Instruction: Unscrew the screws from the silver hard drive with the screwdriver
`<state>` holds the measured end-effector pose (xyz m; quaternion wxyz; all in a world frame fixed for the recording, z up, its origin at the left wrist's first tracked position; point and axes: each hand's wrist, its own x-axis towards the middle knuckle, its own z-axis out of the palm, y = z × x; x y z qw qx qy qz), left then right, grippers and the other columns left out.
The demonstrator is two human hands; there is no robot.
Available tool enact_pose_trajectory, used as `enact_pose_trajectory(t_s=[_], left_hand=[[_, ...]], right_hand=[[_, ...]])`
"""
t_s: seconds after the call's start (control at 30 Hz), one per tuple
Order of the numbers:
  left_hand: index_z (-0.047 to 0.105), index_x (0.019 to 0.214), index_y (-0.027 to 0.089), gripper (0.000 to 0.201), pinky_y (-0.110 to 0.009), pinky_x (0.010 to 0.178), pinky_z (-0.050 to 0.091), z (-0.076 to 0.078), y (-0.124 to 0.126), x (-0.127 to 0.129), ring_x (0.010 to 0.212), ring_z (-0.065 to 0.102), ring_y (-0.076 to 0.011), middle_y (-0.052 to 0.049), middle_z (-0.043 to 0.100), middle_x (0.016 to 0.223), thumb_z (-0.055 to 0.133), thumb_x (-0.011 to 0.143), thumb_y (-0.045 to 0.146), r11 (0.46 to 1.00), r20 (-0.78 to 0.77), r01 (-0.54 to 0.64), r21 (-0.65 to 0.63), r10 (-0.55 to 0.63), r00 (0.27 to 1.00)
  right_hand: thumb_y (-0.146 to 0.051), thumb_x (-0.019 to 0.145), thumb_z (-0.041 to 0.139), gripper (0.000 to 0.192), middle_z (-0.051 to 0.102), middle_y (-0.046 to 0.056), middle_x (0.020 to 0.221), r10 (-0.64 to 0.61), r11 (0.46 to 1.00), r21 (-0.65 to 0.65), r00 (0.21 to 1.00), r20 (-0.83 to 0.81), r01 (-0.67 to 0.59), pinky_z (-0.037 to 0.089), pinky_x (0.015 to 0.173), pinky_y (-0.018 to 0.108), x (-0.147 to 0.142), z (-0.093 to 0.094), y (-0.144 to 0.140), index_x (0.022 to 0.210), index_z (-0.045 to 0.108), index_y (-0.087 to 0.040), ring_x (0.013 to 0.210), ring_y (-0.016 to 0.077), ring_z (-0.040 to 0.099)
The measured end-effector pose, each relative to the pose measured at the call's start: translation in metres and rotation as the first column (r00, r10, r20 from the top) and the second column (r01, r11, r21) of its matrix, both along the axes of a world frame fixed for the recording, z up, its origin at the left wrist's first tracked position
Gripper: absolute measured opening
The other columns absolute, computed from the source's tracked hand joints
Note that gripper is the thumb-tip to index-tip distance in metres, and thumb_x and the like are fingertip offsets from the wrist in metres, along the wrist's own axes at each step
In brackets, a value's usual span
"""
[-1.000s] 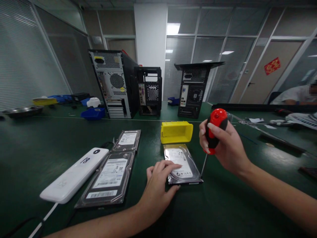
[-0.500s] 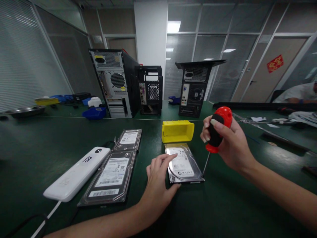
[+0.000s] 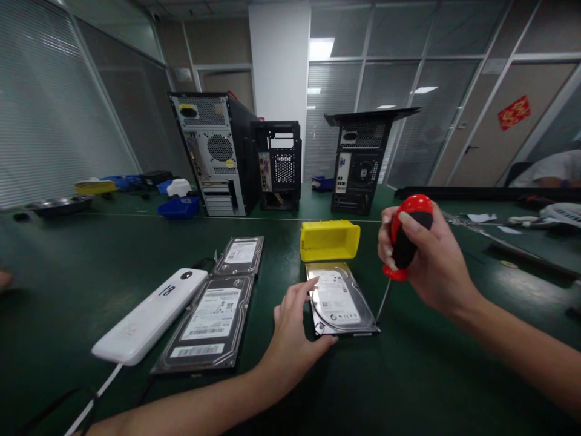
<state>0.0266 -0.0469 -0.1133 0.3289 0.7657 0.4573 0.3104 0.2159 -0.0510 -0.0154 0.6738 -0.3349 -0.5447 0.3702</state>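
Observation:
A silver hard drive (image 3: 341,298) with a white label lies flat on the green table. My left hand (image 3: 295,327) steadies it, fingers along its left side and over the label's edge, thumb by the front edge. In my right hand (image 3: 431,254) is a screwdriver (image 3: 403,236) with a fat red and black handle. Its shaft slants down to the drive's front right corner, where the tip touches; any screw there is too small to make out. Just behind the drive stands a yellow bin (image 3: 330,241) on its side.
Two more hard drives, a near one (image 3: 206,324) and a far one (image 3: 240,254), lie left beside a white power bank (image 3: 152,315) with a cable. Computer cases (image 3: 213,154) stand behind, near a blue bin (image 3: 179,208). Another person's sleeve (image 3: 551,169) shows far right.
The screwdriver handle has turned in my right hand, so its black side now faces right. My left hand stays on the drive. The view has shifted slightly, and a blurred skin-coloured shape enters at far left.

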Motion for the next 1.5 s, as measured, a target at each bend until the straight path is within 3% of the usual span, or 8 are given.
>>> enact_pose_trajectory(t_s=[0.2,0.4,0.53,0.7,0.9,1.13,1.3,1.5], left_hand=[[0.036,0.133,0.025,0.076,-0.043,0.100,0.031,0.0009,0.0000,-0.0006,0.119,0.042,-0.0284,-0.008,0.041,0.135,0.071,0.066,0.014,1.000,-0.013,0.001,0.000,-0.001,1.000],[0.037,0.133,0.023,0.075,-0.042,0.100,0.029,0.0021,-0.0007,-0.0002,0.119,0.042,-0.0278,-0.008,0.042,0.134,0.071,0.066,0.013,1.000,-0.011,-0.004,0.005,0.004,1.000],[0.037,0.133,0.023,0.075,-0.042,0.101,0.029,0.0023,-0.0013,-0.0004,0.119,0.042,-0.0281,-0.008,0.042,0.134,0.071,0.066,0.014,1.000,-0.014,-0.004,0.001,0.004,1.000],[0.037,0.134,0.023,0.075,-0.043,0.101,0.029,0.0017,-0.0006,-0.0007,0.120,0.041,-0.0282,-0.008,0.040,0.135,0.071,0.067,0.015,1.000,-0.019,0.005,0.001,-0.005,1.000],[0.038,0.133,0.023,0.075,-0.041,0.100,0.029,0.0015,-0.0003,-0.0008,0.120,0.042,-0.0286,-0.008,0.041,0.135,0.071,0.066,0.015,1.000,-0.036,-0.007,0.000,0.007,0.999],[0.038,0.133,0.024,0.074,-0.040,0.101,0.029,0.0030,-0.0005,0.0000,0.120,0.041,-0.0280,-0.008,0.040,0.135,0.069,0.067,0.015,1.000,-0.050,-0.004,-0.005,0.003,0.999],[0.039,0.133,0.023,0.074,-0.039,0.100,0.029,0.0014,-0.0004,-0.0002,0.119,0.042,-0.0282,-0.007,0.041,0.135,0.070,0.066,0.015,1.000,-0.049,-0.008,-0.006,0.008,0.999],[0.040,0.133,0.026,0.073,-0.039,0.100,0.029,0.0019,-0.0005,0.0000,0.119,0.042,-0.0279,-0.006,0.042,0.134,0.070,0.066,0.015,1.000,-0.054,0.001,-0.007,-0.001,0.999]], right_hand=[[-0.042,0.084,0.048,0.029,0.052,0.004,0.090,0.089,0.996,-0.016,0.992,-0.093,-0.091,0.047,0.049,0.027,0.0004,0.0009,-0.0003,0.104,0.060,-0.024,0.062,0.0127,0.054],[-0.031,0.073,0.068,0.028,0.053,-0.002,0.082,0.021,1.000,0.009,1.000,-0.019,-0.021,0.039,0.037,0.019,-0.0014,-0.0018,-0.0021,0.095,0.050,-0.028,0.053,0.0093,0.050],[-0.032,0.075,0.064,0.020,0.053,0.000,0.080,0.046,0.999,0.000,0.999,-0.022,-0.046,0.043,0.041,0.022,-0.0029,0.0013,-0.0049,0.088,0.052,-0.024,0.054,0.0096,0.051],[-0.035,0.078,0.060,0.024,0.052,-0.001,0.079,0.064,0.998,0.017,0.996,-0.061,-0.063,0.038,0.037,0.022,-0.0044,0.0037,-0.0029,0.098,0.050,-0.027,0.046,0.0078,0.046],[-0.041,0.076,0.061,0.025,0.047,-0.003,0.063,0.021,0.999,-0.027,1.000,-0.004,-0.021,0.036,0.036,0.020,-0.0007,0.0034,-0.0008,0.083,0.048,-0.022,0.044,0.0080,0.044],[-0.040,0.081,0.053,0.024,0.052,0.002,0.086,0.117,0.993,-0.024,0.990,-0.080,-0.119,0.046,0.047,0.025,0.0037,0.0041,-0.0011,0.097,0.058,-0.023,0.059,0.0116,0.053],[-0.036,0.074,0.066,0.026,0.051,-0.003,0.076,0.047,0.999,0.028,0.996,-0.070,-0.045,0.041,0.042,0.021,0.0023,0.0016,0.0023,0.092,0.050,-0.025,0.052,0.0087,0.047],[-0.030,0.074,0.064,0.021,0.051,-0.003,0.068,0.011,1.000,-0.017,1.000,-0.011,-0.012,0.041,0.041,0.020,0.0012,0.0039,0.0008,0.085,0.049,-0.021,0.050,0.0087,0.048]])
